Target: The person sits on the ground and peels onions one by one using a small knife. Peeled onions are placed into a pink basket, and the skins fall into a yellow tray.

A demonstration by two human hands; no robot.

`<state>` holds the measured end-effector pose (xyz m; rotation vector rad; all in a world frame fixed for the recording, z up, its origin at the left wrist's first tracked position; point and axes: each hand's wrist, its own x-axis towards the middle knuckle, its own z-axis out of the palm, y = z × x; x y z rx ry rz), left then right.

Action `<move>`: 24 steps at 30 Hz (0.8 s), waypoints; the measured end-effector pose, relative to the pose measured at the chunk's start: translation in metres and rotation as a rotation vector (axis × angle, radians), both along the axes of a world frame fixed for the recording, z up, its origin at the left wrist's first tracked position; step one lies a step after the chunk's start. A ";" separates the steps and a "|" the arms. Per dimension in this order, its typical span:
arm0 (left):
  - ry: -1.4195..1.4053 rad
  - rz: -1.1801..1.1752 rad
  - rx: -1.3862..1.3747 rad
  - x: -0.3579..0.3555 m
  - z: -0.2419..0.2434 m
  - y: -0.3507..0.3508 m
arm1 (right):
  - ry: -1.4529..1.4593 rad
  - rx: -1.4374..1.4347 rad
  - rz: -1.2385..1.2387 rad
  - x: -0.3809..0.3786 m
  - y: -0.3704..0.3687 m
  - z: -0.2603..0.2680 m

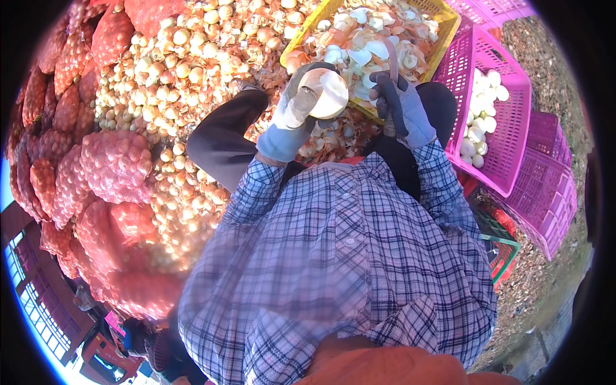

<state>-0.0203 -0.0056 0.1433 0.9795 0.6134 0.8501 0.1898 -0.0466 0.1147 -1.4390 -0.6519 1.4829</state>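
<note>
My left hand point(294, 107), in a grey work glove, holds a partly peeled onion point(332, 92), pale and smooth on the side that shows. My gloved right hand point(400, 103) is closed around the handle of a knife with a curved blade point(392, 60), which points away from me. The blade is apart from the onion, to its right. Just beyond both hands stands a yellow plastic crate point(440, 41) full of loose onion skins point(368, 53).
To my right, a pink plastic crate point(510, 130) holds peeled white onions point(476, 122). More purple crates point(539, 192) and a green crate point(503, 255) stand nearby. Unpeeled onions point(178, 67) cover the ground at left, beside red mesh sacks point(115, 166). Behind me is another person point(159, 349).
</note>
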 end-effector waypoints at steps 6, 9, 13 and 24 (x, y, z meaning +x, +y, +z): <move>0.272 -0.045 0.262 0.002 -0.001 0.004 | 0.113 0.163 0.225 -0.033 -0.001 0.033; 0.319 0.144 0.299 0.009 0.001 0.001 | 0.173 0.161 0.154 -0.036 0.000 0.032; 0.019 0.250 -0.092 0.010 -0.010 0.003 | 0.076 0.207 -0.025 -0.047 -0.004 0.033; -0.083 0.006 -0.267 -0.001 -0.009 0.002 | -0.649 0.610 0.178 -0.047 -0.011 0.020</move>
